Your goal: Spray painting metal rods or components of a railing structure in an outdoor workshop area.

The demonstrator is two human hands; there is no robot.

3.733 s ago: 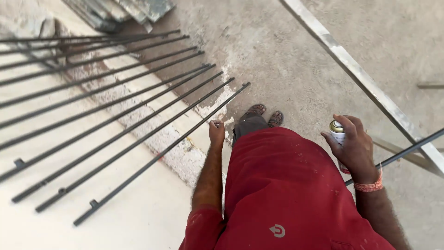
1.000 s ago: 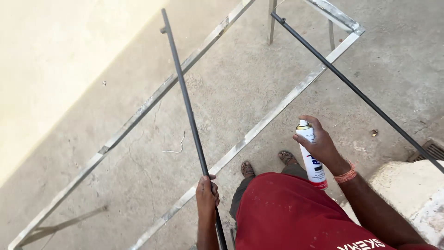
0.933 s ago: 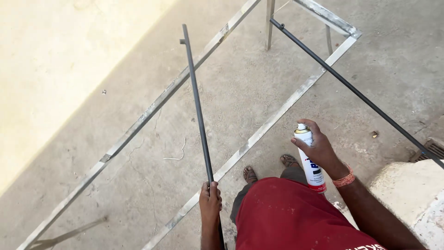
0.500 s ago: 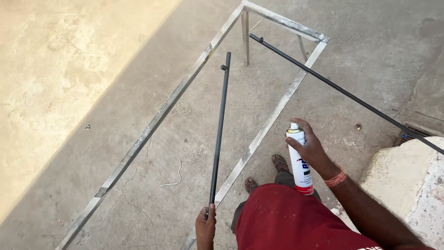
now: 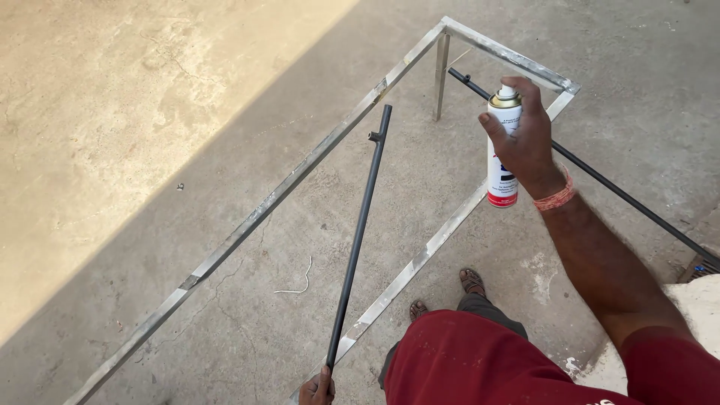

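Holding the near end of a dark metal rod (image 5: 358, 232) in a closed grip, the left hand (image 5: 317, 390) sits low by the floor's near edge. The rod's long axis runs up and away toward the metal frame's (image 5: 300, 172) far corner. The right hand (image 5: 529, 139), wrapped around a white spray can (image 5: 502, 150), hangs right of the rod's far tip.

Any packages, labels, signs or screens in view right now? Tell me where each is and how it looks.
Spray can: held upright in the right hand over the metal frame; white cylinder, gold shoulder, white nozzle, red band at the base.
Its label: a dark patch on the white body, mostly hidden by fingers.
No signs or screens.
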